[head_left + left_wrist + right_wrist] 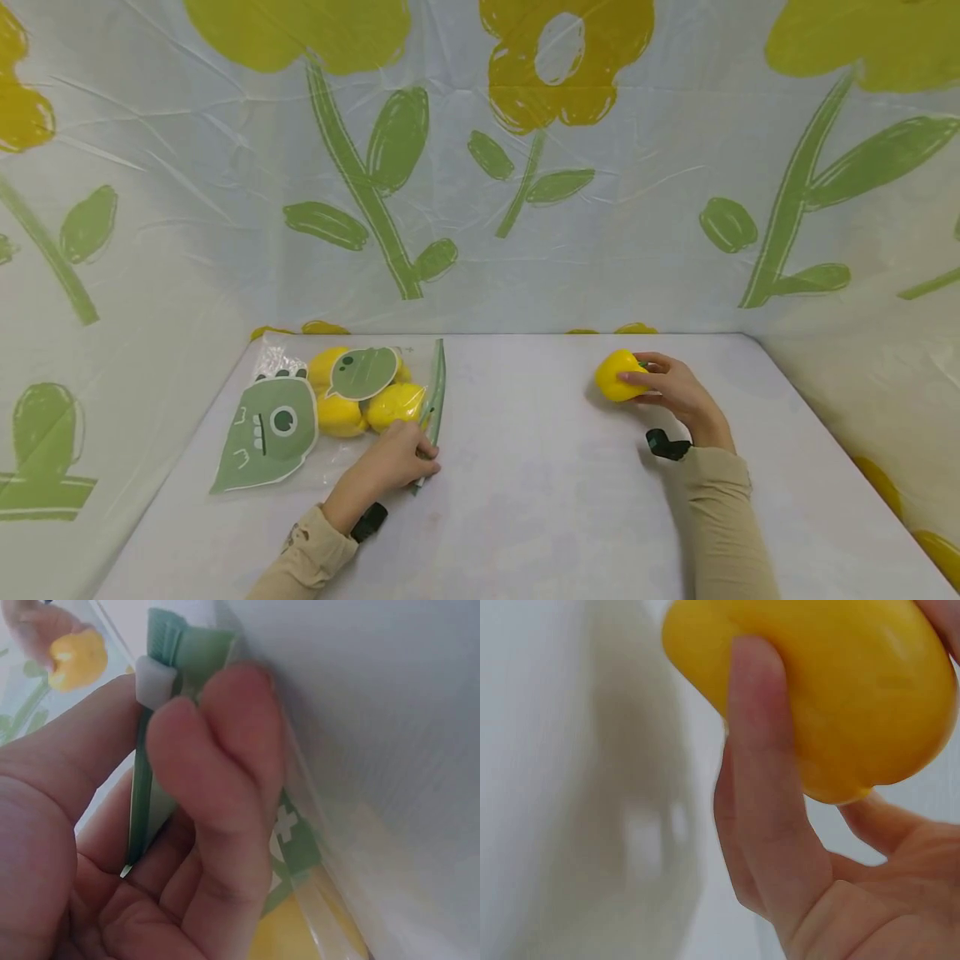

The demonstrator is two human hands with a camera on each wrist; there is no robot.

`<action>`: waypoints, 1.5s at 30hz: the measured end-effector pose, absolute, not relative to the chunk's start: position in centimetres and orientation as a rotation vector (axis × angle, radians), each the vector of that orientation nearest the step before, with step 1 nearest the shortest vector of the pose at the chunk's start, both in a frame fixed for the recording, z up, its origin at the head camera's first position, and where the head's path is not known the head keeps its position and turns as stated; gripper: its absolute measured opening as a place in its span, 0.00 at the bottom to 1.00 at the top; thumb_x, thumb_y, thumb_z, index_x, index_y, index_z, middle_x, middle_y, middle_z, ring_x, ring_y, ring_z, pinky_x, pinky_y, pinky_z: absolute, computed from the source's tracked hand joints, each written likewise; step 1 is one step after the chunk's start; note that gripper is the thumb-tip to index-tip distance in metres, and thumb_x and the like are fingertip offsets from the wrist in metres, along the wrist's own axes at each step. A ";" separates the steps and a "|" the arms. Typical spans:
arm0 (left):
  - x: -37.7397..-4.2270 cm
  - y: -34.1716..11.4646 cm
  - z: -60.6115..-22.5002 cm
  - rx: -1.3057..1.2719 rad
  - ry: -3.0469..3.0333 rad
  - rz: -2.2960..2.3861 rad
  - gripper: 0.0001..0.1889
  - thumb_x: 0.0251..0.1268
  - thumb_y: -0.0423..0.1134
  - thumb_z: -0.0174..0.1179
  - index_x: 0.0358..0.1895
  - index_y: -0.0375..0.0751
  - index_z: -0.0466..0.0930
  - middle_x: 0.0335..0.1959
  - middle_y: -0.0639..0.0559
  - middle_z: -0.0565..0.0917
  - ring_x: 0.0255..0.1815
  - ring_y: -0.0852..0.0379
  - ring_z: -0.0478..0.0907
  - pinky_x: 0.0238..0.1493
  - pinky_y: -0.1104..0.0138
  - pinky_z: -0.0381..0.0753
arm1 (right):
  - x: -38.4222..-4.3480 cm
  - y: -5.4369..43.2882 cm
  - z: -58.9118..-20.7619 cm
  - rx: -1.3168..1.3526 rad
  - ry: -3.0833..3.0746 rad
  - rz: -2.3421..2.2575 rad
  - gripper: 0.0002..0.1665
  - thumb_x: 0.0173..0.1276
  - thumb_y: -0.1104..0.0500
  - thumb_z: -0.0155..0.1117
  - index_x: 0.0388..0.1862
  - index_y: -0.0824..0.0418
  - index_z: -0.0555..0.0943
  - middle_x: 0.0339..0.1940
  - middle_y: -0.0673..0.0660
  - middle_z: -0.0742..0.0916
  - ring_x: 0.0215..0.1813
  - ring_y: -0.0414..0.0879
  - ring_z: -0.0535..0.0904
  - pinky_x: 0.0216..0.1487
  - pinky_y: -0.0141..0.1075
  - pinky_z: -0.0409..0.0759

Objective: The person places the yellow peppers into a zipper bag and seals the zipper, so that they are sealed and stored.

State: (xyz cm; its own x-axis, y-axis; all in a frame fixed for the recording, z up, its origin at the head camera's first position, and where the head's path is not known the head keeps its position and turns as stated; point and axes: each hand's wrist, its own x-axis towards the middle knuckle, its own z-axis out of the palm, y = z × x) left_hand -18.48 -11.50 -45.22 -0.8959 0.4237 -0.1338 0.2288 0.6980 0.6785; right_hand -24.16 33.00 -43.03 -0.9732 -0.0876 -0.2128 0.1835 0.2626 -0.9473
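At the left of the head view lies a clear zip bag (262, 492) with green monster prints, several yellow bell peppers (341, 417) showing inside it. My left hand (393, 458) pinches the bag's green zip edge at its near end. The left wrist view shows the white zip slider (155, 682) by the thumb, with curled fingers around the green strip (139, 802). My right hand (678, 396) holds a yellow bell pepper (617, 377) over the right side of the table. In the right wrist view, fingers press against the glossy pepper (855, 682) from two sides.
The white table (525, 500) stretches between the two hands. Behind it hangs a white cloth (637, 250) printed with yellow flowers and green stems, which also rises along both sides. A black wrist camera (666, 446) sits at the right cuff, another (369, 523) at the left.
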 end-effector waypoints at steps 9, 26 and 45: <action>-18.5 -11.4 -44.9 0.542 2.609 0.999 0.03 0.57 0.30 0.70 0.34 0.37 0.90 0.11 0.60 0.69 0.11 0.64 0.68 0.16 0.73 0.71 | -25.3 28.1 -41.4 -0.032 2.223 -2.001 0.43 0.69 0.59 0.67 0.74 0.70 0.57 0.58 0.66 0.74 0.48 0.46 0.80 0.52 0.44 0.82; -18.5 -11.3 -44.9 0.554 2.595 0.993 0.06 0.57 0.30 0.69 0.24 0.39 0.86 0.10 0.60 0.66 0.11 0.64 0.68 0.15 0.73 0.69 | -27.9 15.3 -43.0 -0.074 2.131 -2.038 0.42 0.56 0.64 0.75 0.68 0.64 0.65 0.66 0.65 0.71 0.50 0.54 0.80 0.48 0.40 0.83; -18.7 -11.5 -45.1 0.565 2.626 0.949 0.01 0.56 0.31 0.71 0.29 0.39 0.89 0.14 0.59 0.72 0.13 0.63 0.70 0.17 0.71 0.72 | -27.5 7.9 -45.6 0.086 2.251 -1.849 0.41 0.54 0.47 0.78 0.58 0.69 0.71 0.51 0.63 0.79 0.42 0.50 0.77 0.46 0.43 0.81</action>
State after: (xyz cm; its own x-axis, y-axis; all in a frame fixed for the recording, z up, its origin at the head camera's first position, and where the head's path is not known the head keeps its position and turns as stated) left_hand -18.71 -11.48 -45.07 -0.8803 0.4542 -0.1367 0.2619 0.7057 0.6583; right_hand -27.49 7.86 -45.56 -0.9725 -0.0981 -0.2110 0.1879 0.2040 -0.9608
